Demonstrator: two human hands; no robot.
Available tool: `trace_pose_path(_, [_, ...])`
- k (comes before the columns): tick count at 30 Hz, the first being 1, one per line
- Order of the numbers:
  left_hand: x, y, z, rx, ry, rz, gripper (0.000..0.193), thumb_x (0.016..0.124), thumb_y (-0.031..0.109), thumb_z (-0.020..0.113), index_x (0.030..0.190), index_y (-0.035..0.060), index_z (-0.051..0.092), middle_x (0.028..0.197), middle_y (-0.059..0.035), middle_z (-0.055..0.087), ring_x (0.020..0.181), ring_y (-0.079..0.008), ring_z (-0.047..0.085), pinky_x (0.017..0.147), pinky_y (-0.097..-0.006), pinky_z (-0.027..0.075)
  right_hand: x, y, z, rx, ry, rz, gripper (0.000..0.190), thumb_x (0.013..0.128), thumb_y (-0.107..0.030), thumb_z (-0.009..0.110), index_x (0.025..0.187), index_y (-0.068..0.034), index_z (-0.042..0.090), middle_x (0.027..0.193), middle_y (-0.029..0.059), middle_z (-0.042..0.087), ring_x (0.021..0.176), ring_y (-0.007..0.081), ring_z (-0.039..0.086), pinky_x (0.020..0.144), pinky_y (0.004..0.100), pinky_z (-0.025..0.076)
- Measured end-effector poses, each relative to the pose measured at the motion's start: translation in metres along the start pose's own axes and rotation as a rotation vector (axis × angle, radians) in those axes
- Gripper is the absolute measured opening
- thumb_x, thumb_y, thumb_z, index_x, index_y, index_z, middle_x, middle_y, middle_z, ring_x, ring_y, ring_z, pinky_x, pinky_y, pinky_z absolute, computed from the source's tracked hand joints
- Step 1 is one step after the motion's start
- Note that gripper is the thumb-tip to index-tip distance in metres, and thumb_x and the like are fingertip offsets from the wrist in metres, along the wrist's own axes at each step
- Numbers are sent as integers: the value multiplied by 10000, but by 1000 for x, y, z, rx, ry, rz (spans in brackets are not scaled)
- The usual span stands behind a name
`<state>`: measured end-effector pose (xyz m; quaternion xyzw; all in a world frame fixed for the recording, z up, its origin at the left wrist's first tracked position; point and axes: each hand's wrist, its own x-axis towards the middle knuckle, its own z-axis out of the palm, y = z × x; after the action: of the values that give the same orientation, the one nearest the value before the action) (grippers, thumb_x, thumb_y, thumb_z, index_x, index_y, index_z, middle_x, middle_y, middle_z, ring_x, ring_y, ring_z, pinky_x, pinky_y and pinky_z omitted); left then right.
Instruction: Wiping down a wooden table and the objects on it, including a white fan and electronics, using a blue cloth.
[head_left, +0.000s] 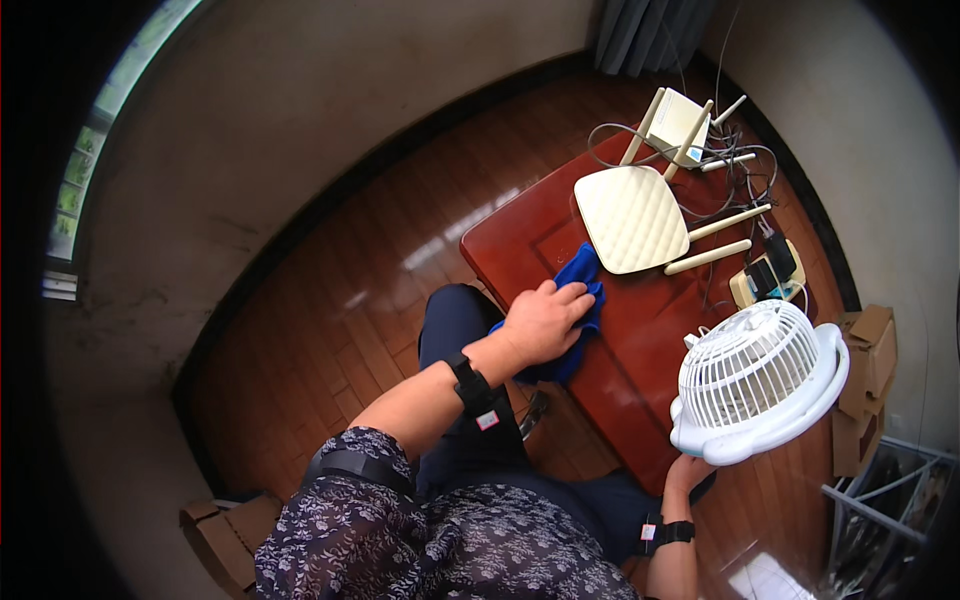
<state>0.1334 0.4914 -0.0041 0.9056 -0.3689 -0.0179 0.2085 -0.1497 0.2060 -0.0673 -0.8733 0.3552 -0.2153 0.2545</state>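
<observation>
My left hand (549, 321) presses a blue cloth (583, 268) onto the red wooden tabletop (525, 225), its fingers bent over the fabric near the table's left edge. Part of the cloth hangs over that edge below the hand. A cream router (632, 219) with a quilted top lies just beyond the cloth. At the right, my right hand (688, 474) holds a small white caged fan (750, 382) by its lower rim, tilted, over the table's right edge; most of its fingers are hidden behind the rim.
A second router (679, 126) with antennas and tangled grey cables (731, 150) sits at the far corner. A power strip (795, 262) with black adapters lies behind the fan. Cardboard boxes (870, 360) and a metal-framed rack (881, 495) stand at the right; another box (240, 532) is at lower left.
</observation>
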Motion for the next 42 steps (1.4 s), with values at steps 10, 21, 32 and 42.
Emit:
trace_pose_path(10, [36,-84,-3,201,312,-351,535,870,270,616,1325,5,519,1385,-224,506,1306,-405,451,1066,-477,382,0,-9,1,-280,36,-69,496,943,-225,571,1328,64,447,1303,262,499,1218,430,427,1052,514,333])
trace_pose_path(21, [-21,16,21,-28,45,12,612,828,287,670,1376,79,496,1447,-144,455,1389,-336,369,1122,-529,291,-2,2,3,-178,39,63,545,913,-234,591,1319,86,417,1341,290,470,1244,457,397,1066,530,317])
trace_pose_path(32, [11,-94,10,261,394,-381,561,858,264,616,1306,-47,485,1348,-259,500,1285,-412,451,1039,-489,385,-1,0,5,-147,104,22,546,931,-319,568,1302,58,431,1281,286,506,1206,470,429,1038,534,336])
trace_pose_path(42, [-57,120,60,-182,-55,345,638,796,282,694,1340,17,493,1380,-206,481,1322,-351,433,1081,-463,360,-4,0,6,-199,104,52,545,949,-340,564,1319,34,422,1297,288,473,1219,450,417,1025,530,357])
